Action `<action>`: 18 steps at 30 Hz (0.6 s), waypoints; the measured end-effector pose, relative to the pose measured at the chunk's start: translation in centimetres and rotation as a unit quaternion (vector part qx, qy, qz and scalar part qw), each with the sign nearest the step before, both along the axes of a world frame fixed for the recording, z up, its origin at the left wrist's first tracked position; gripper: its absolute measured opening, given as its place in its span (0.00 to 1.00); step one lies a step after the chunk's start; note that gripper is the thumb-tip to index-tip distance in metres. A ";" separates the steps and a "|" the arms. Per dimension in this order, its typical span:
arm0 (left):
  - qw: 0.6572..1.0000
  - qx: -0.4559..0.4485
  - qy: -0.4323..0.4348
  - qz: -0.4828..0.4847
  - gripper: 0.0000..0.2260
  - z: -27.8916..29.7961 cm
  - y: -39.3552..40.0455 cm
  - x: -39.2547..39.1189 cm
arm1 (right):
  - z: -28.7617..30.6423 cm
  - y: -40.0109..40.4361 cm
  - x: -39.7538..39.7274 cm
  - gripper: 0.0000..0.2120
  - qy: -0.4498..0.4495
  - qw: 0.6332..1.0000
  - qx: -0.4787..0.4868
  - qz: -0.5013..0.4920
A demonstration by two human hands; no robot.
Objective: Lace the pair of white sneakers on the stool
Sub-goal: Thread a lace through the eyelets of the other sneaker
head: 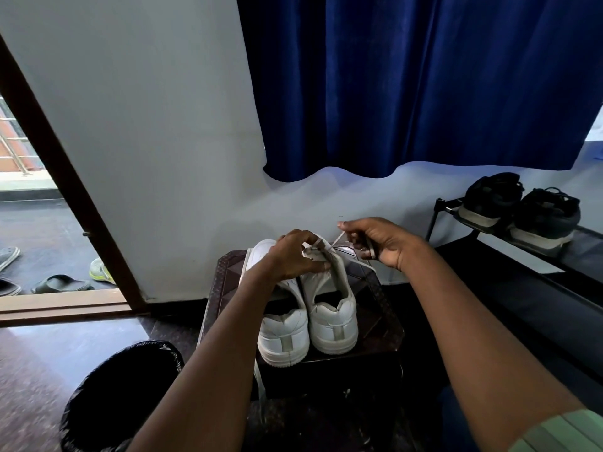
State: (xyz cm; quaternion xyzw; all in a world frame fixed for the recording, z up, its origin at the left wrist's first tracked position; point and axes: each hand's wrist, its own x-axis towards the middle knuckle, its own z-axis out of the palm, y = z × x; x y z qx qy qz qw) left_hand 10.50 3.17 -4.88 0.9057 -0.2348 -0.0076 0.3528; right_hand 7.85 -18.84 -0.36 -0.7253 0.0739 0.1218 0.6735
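Two white sneakers stand side by side on a dark brown stool (378, 334), heels toward me. My left hand (293, 256) grips the tongue and eyelet area of the right sneaker (332, 321), reaching across the left sneaker (284, 334). A white lace (337, 239) runs taut from the eyelets up to my right hand (375, 239), which pinches it between thumb and forefinger, with the other fingers curled round more lace. Another lace end (259, 380) hangs down over the stool's front edge.
A black bin (124, 396) lined with a bag stands at the stool's left front. A black shoe rack (522, 256) with a pair of dark sandals (522, 210) is on the right. A blue curtain (424, 86) hangs on the wall behind. An open doorway with footwear (62, 283) lies left.
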 end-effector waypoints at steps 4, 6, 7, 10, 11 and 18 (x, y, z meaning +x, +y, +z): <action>1.000 -0.006 -0.008 0.014 0.25 0.1 -0.1 0.1 | 0.3 0.1 0.1 0.09 -0.021 0.988 0.148 -0.033; 1.000 -0.003 -0.016 0.012 0.24 0.0 0.0 0.0 | 0.6 0.1 0.0 0.11 -0.024 0.983 0.174 -0.062; 1.000 -0.001 -0.016 0.013 0.25 0.0 0.0 0.0 | 0.7 0.2 0.0 0.13 -0.015 0.983 0.167 -0.075; 1.000 0.002 -0.018 0.013 0.26 -0.1 -0.1 -0.1 | -0.2 0.7 0.0 0.18 0.012 0.991 0.077 -0.105; 1.000 0.002 -0.018 0.012 0.26 -0.1 -0.1 -0.2 | -0.5 0.8 0.0 0.18 0.013 0.994 0.034 -0.106; 1.000 -0.002 -0.017 0.013 0.25 -0.1 -0.2 -0.2 | -1.8 1.1 0.2 0.08 0.003 0.934 -0.355 -0.022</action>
